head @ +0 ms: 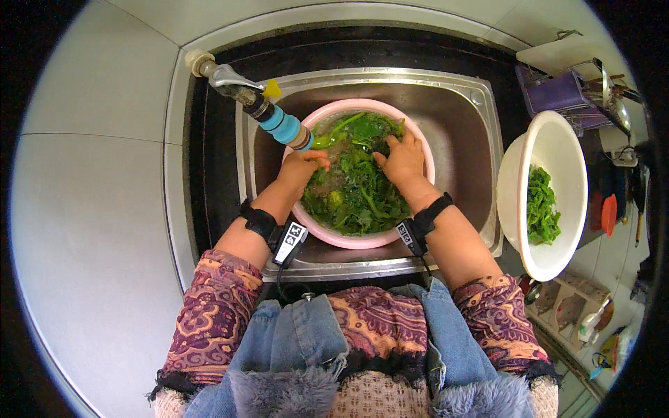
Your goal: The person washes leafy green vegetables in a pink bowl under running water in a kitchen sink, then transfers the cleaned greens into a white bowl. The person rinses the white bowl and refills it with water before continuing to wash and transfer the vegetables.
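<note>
A pink-rimmed basin full of water and leafy greens stands in a stainless steel sink. My left hand is over the basin's left side, just below the faucet outlet, its fingers partly in the water and nothing visible in its grasp. On the right side, my right hand touches the greens with thumb and fingers spread; some fingertips are hidden among leaves and water. The faucet, with a blue sleeve on its spout, reaches over the basin from the upper left, and the water below it is churned.
Right of the sink, a white basin holds a small heap of greens. Behind it is a purple utensil rack with ladles. A tiled wall borders the left side. Black straps with small devices circle both forearms.
</note>
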Demonstrator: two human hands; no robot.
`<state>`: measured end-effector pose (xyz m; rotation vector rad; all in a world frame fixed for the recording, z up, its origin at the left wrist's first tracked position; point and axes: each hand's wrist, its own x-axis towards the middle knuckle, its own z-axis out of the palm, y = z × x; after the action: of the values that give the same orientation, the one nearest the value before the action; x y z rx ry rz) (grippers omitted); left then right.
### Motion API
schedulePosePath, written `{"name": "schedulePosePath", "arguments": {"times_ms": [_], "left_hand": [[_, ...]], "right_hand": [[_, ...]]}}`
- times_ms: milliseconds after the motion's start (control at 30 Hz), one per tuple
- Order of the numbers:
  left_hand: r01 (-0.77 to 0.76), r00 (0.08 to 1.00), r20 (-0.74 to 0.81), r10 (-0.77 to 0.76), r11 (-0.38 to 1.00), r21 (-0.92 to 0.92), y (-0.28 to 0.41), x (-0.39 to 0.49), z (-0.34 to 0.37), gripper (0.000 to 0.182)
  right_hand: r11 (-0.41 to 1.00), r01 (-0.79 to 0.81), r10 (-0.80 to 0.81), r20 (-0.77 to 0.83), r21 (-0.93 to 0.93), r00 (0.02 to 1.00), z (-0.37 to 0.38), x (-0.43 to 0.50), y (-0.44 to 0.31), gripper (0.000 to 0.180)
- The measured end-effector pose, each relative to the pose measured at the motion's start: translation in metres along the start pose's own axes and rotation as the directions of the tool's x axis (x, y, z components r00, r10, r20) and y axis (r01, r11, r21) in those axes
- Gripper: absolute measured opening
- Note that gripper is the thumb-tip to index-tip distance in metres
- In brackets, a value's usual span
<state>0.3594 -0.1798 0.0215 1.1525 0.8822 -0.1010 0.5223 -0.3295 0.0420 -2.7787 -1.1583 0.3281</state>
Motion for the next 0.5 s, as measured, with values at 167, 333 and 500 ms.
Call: {"name": "schedulePosePath", "arguments": {"times_ms": [167,333,500], "left_hand": [[0.223,0.972,-0.024,-0.233,0.950,-0.217,0.001,-0.002,0.034,0.049],[0.198,0.978,0.048,-0.203,0.833,-0.517,-0.003,0.005,0.046,0.057],[-0.106,0.994,-0.047,0.096,0.910,-0.401,-0.010,-0.008,0.041,0.029]], "right_hand": [[0.973,-0.147,0.082,0.329,0.179,0.941,0.014,-0.005,-0.012,0.061],[0.738,-0.082,-0.072,0.199,0.670,0.977,0.004,-0.015,-0.051,0.050],[0.604,0.160,-0.199,-0.047,0.780,0.979,-0.006,-0.038,-0.092,0.033]]}}
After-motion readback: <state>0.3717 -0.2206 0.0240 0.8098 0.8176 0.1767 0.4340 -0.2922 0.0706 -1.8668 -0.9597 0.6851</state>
